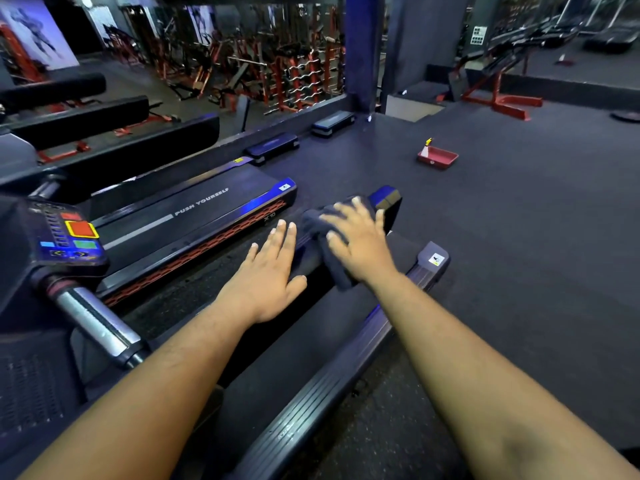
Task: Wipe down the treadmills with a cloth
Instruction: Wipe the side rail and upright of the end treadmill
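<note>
The right hand [360, 237] presses flat, fingers [341, 211] spread wide, on a dark cloth [332, 261] lying across the rear end of the near treadmill [311, 344]. The left hand [268, 271] rests flat on the same treadmill, just left of the cloth, fingers straight and close together. A second treadmill [194, 216] stands left of the near treadmill. A red tray [438, 159] sits on the floor well beyond the near treadmill.

Cloth [325, 244] partly under right hand [360, 244].
</note>
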The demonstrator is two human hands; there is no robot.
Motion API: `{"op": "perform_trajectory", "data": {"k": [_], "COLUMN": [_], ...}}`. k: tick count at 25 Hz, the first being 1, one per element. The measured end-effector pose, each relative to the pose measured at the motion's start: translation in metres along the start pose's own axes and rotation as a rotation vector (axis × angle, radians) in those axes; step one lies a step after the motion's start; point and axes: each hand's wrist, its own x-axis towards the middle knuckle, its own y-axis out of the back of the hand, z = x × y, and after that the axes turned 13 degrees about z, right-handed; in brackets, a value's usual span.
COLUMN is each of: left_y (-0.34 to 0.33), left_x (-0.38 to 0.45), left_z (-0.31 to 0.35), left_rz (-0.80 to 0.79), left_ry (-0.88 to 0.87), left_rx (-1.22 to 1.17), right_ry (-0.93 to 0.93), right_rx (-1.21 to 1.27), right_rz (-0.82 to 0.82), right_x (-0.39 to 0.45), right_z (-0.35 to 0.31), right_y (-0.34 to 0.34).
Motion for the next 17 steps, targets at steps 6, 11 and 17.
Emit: {"op": "perform_trajectory", "data": {"k": [6,11,17], "left_y": [0.01,0.023,0.029], "left_x": [-0.035,-0.078,-0.097], "left_z": [-0.012,-0.037,-0.045], "left_rz": [0.05,-0.034,-0.026], "left_ry": [-0.003,-0.023,-0.018], "left_rx": [0.086,0.193,0.163], "right_ry": [-0.022,-0.062,0.148], "right_rx": [0.117,-0.141,-0.023], "right_rz": [0.004,-0.095,-0.083], "right_x": [-0.052,0.017,-0.063], "right_z": [-0.072,-0.032,-0.095], "right_y": [-0.011,-0.006,-0.011]}}
